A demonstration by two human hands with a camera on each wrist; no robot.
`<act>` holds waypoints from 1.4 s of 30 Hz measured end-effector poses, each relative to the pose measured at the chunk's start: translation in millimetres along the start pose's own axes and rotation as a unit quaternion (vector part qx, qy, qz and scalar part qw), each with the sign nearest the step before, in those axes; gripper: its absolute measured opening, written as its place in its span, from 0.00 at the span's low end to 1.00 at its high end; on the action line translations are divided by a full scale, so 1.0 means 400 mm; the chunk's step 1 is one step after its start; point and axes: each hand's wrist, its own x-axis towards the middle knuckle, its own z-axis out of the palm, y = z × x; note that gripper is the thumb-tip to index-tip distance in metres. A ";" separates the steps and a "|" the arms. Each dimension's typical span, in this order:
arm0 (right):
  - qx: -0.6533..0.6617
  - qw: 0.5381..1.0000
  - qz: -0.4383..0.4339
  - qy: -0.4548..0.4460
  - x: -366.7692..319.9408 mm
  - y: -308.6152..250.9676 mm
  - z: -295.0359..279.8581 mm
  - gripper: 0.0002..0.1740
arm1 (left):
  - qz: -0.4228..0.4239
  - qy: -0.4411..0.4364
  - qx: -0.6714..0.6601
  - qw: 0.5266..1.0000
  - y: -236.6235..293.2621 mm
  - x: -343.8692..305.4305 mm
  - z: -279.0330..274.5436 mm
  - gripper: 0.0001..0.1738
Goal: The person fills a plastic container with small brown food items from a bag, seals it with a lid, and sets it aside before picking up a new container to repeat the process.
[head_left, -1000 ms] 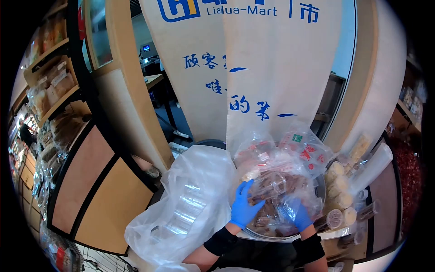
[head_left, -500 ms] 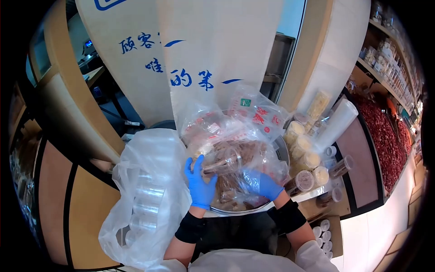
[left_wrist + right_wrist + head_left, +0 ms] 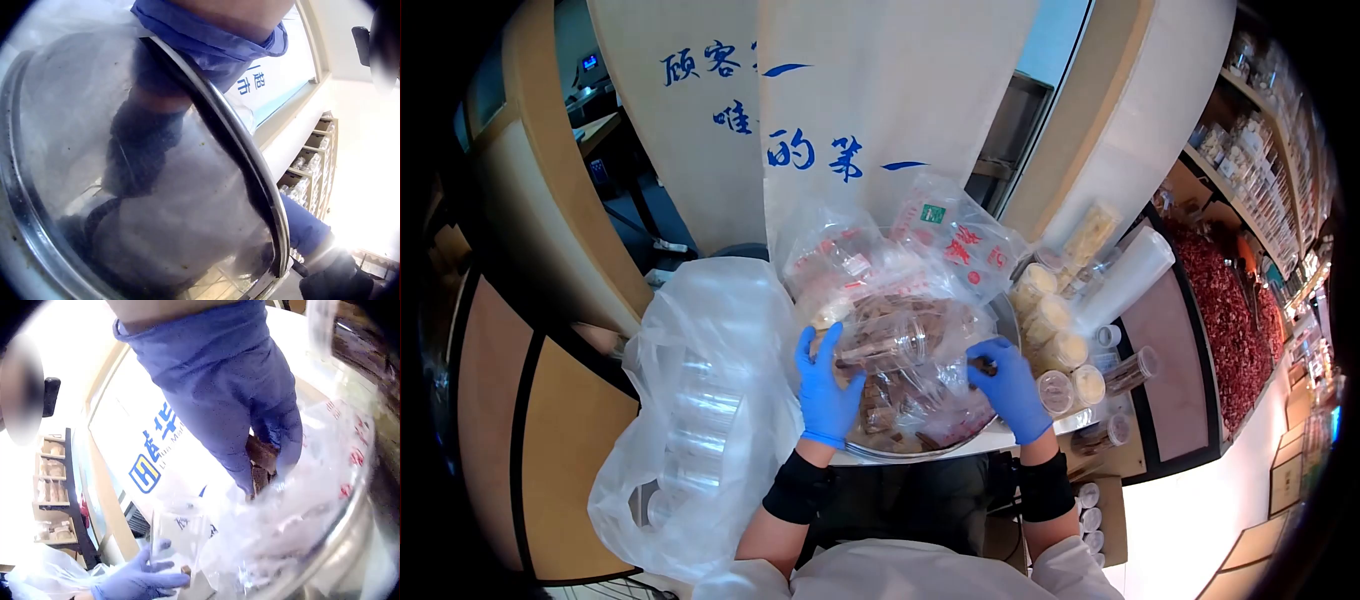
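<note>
My blue-gloved left hand (image 3: pixel 826 400) grips the near end of a clear plastic jar (image 3: pixel 882 350), which lies tipped on its side with its mouth to the right. At the right of the steel basin (image 3: pixel 187 219), my gloved right hand (image 3: pixel 1012 395) pinches a few dark brown pieces (image 3: pixel 262 459) between thumb and fingers. Beneath both hands, a clear bag (image 3: pixel 945 375) of brown pieces fills the basin. In the left wrist view the basin's shiny wall hides most of the left hand.
A large translucent bag of clear jars (image 3: pixel 700 410) stands on the left. Filled lidded jars (image 3: pixel 1055 350) and a plastic roll (image 3: pixel 1130 275) crowd the right side. Red-printed bags (image 3: pixel 960 240) lie at the basin's back. A lettered curtain (image 3: pixel 880 100) hangs behind.
My right hand has come up out of the bag towards the basin's right edge, now with brown pieces in its fingers. The left hand stays at the jar. The head view has swung right.
</note>
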 end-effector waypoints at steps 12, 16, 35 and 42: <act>0.293 0.951 0.095 0.017 0.019 -0.084 0.010 0.16 | 0.060 -0.045 0.023 0.997 0.020 -0.007 -0.001 0.43; 0.320 0.943 0.092 0.009 0.019 -0.091 0.051 0.18 | 0.024 -0.058 0.003 0.998 0.030 -0.005 -0.013 0.43; 0.250 0.960 0.123 -0.021 0.000 -0.074 0.055 0.21 | 0.041 -0.047 0.041 0.997 0.030 -0.005 -0.010 0.42; 0.272 0.958 0.072 -0.054 -0.002 -0.079 0.050 0.19 | 0.047 -0.041 0.059 0.996 0.028 -0.005 -0.012 0.44</act>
